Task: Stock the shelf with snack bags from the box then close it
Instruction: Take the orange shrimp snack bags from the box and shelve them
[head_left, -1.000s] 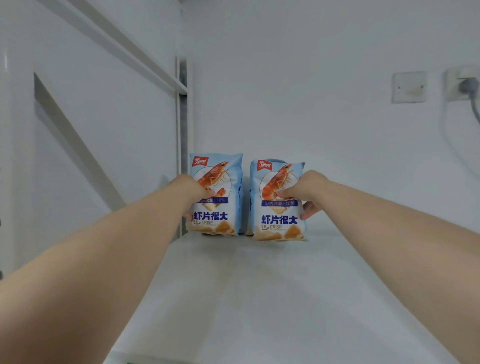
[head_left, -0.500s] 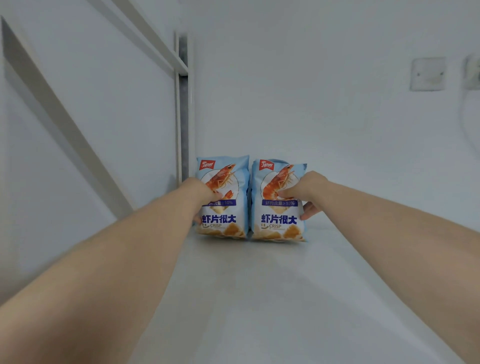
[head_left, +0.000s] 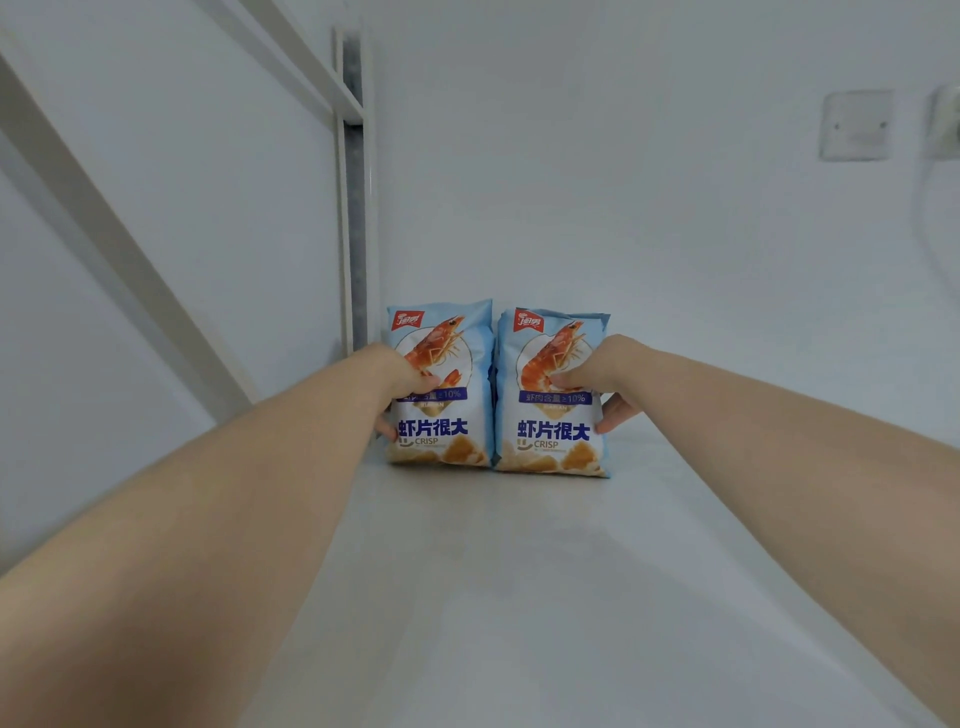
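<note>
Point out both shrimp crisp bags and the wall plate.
left shrimp crisp bag (head_left: 434, 428): head view, blue lettering on its front.
right shrimp crisp bag (head_left: 553, 431): head view, blue lettering on its front.
wall plate (head_left: 856, 124): head view, centre of its face.

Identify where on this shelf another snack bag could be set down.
Free: the white shelf board right of the right blue shrimp-crisp bag, along the white back wall, and the front strip between the forearms. Crowded: back left corner, with the left blue shrimp-crisp bag, left hand and right hand.
</note>
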